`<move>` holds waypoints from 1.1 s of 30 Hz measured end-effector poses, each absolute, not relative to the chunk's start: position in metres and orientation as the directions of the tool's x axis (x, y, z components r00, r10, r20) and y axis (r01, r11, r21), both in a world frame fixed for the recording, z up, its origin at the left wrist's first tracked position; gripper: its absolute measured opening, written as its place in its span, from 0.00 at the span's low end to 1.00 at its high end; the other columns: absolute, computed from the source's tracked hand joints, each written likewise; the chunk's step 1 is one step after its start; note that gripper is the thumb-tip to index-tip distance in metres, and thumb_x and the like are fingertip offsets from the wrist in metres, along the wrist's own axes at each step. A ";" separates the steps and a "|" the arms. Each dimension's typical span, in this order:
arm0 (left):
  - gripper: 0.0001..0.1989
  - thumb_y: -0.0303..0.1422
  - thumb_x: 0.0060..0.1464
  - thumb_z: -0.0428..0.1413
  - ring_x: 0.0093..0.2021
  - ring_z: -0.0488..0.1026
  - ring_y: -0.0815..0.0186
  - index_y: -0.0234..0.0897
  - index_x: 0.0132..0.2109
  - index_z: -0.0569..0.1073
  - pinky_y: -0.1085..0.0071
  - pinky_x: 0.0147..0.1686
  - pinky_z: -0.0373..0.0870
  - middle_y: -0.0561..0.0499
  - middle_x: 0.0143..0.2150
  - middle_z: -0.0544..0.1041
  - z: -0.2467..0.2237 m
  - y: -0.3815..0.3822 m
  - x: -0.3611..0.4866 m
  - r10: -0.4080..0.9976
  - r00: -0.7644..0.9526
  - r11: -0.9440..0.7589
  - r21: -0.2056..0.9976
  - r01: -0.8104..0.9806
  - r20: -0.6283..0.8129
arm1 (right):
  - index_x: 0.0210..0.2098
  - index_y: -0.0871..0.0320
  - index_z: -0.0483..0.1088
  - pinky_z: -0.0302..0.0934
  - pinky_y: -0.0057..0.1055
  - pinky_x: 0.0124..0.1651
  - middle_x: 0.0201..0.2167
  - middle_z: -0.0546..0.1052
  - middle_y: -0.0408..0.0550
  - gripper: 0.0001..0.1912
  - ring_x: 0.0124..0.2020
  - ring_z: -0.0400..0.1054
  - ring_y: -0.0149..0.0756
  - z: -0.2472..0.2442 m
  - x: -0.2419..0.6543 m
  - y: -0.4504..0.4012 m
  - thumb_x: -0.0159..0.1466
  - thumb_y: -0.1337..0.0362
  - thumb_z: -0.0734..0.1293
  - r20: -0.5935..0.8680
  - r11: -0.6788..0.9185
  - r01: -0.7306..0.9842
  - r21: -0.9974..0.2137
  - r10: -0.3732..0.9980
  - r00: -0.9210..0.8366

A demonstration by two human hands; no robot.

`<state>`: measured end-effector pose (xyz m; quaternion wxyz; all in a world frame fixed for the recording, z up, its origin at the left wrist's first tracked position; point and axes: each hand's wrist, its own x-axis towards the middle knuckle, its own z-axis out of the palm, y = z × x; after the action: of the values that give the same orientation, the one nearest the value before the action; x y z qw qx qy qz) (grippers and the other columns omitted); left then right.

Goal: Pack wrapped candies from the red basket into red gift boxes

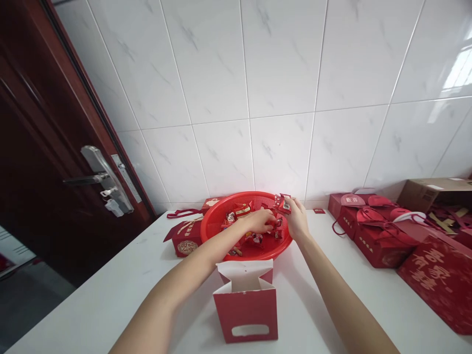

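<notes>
A red plastic basket point(217, 216) with wrapped candies inside rests on the white table near the wall. My left hand point(261, 221) reaches down into the basket, its fingers closed around something red among the candies that I cannot make out. Over the basket's right rim, my right hand point(295, 216) holds a red candy packet point(282, 204) between thumb and fingers. An upright red box point(247, 309) with an open top and white inner flaps stands in front of the basket, between my forearms.
Red boxes point(186, 238) lie left of and behind the basket. Several closed red gift boxes point(379, 243), a large red bag point(437, 278) and a cardboard box point(418, 196) fill the right side. A small red packet point(319, 211) lies by the wall. A dark door point(47, 123) is at left.
</notes>
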<state>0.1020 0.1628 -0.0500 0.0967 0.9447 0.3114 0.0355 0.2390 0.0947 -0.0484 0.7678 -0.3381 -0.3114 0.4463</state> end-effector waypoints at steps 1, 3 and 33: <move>0.09 0.29 0.55 0.58 0.48 0.77 0.57 0.39 0.42 0.82 0.67 0.48 0.72 0.46 0.50 0.79 -0.052 0.163 0.108 0.573 0.819 -0.800 0.200 0.566 -0.029 | 0.23 0.55 0.65 0.62 0.26 0.27 0.21 0.70 0.36 0.20 0.23 0.64 0.28 -0.048 0.239 0.095 0.47 0.52 0.77 0.177 0.377 -0.477 -0.794 0.894 0.412; 0.10 0.28 0.54 0.58 0.47 0.77 0.55 0.40 0.41 0.83 0.64 0.47 0.73 0.45 0.53 0.78 -0.057 0.163 0.118 0.562 0.822 -0.797 0.204 0.568 -0.092 | 0.22 0.55 0.65 0.60 0.25 0.24 0.19 0.69 0.36 0.20 0.21 0.63 0.27 -0.049 0.239 0.095 0.47 0.52 0.77 0.177 0.379 -0.481 -0.791 0.893 0.414; 0.27 0.36 0.51 0.69 0.43 0.80 0.62 0.40 0.57 0.71 0.66 0.45 0.79 0.47 0.49 0.80 0.017 0.023 0.036 0.843 0.142 -0.497 0.853 -0.159 0.518 | 0.40 0.51 0.73 0.68 0.29 0.39 0.39 0.80 0.43 0.07 0.38 0.74 0.35 0.019 0.237 0.018 0.65 0.58 0.72 0.483 0.365 -0.441 -0.820 0.855 -0.190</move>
<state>0.0363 0.0234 0.0165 0.4207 0.6277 0.2727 0.5955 0.2371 0.0176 0.0194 0.6088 -0.1853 -0.5585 0.5321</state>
